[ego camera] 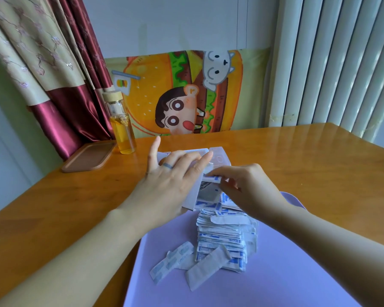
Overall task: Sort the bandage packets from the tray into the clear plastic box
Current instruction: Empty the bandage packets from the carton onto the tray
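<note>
Early stage: right hand [248,189] pinches one packet [214,178] at the mouth of the clear plastic box [220,157]; left hand [171,180] presses on it, fingers spread straight. Big pile [224,235] left on the tray [286,273] (plus loose strips [175,260] in front), box contents hard to see

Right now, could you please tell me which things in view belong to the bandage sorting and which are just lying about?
Job: purple tray, bandage packets piled on it, clear plastic box, left hand resting on the box, right hand pinching one packet at it.
Lying about: glass bottle, brown tray, burger cloth.
</note>
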The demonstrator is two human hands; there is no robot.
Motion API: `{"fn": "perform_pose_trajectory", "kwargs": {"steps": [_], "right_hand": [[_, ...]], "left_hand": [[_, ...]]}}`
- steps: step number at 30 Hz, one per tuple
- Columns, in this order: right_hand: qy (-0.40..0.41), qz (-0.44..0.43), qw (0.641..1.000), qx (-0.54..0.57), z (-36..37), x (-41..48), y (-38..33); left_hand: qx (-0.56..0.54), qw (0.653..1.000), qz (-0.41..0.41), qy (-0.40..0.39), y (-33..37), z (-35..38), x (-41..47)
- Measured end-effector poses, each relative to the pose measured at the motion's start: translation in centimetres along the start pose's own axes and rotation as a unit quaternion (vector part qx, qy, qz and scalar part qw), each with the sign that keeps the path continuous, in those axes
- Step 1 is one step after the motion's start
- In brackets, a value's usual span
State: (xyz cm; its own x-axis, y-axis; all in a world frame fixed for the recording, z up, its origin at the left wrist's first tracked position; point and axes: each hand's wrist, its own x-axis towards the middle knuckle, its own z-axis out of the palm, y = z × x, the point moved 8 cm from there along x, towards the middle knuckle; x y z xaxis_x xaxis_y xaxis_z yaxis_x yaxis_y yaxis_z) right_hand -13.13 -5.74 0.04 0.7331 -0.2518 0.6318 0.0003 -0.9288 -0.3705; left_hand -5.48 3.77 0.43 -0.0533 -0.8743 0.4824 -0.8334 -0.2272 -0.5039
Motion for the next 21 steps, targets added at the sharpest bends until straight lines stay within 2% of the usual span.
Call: {"fn": "perform_pose_trajectory", "kwargs": {"steps": [7,11,15,18,21], "right_hand": [[-0.087,0.067,0.994,0.011,0.2,-2.4,2.8],[-0.212,0.102,0.970,-0.058,1.6,-3.8,4.5],[-0.316,0.110,0.941,-0.056,2.8,-4.8,4.8],[-0.305,0.095,0.945,-0.075,2.1,-3.8,4.3],[-0.231,0.072,0.969,-0.050,0.5,-1.9,2.4]], "left_hand": [[0.041,0.997,-0.022,-0.063,-2.0,1.9,-1.6],[0.056,0.996,-0.025,-0.067,-2.4,2.2,-2.0],[0.052,0.996,-0.040,-0.056,-2.8,1.8,-1.8],[0.038,0.998,-0.042,-0.029,-2.7,0.9,-1.5],[0.022,0.998,-0.050,0.013,-2.6,-0.1,-1.3]]}}
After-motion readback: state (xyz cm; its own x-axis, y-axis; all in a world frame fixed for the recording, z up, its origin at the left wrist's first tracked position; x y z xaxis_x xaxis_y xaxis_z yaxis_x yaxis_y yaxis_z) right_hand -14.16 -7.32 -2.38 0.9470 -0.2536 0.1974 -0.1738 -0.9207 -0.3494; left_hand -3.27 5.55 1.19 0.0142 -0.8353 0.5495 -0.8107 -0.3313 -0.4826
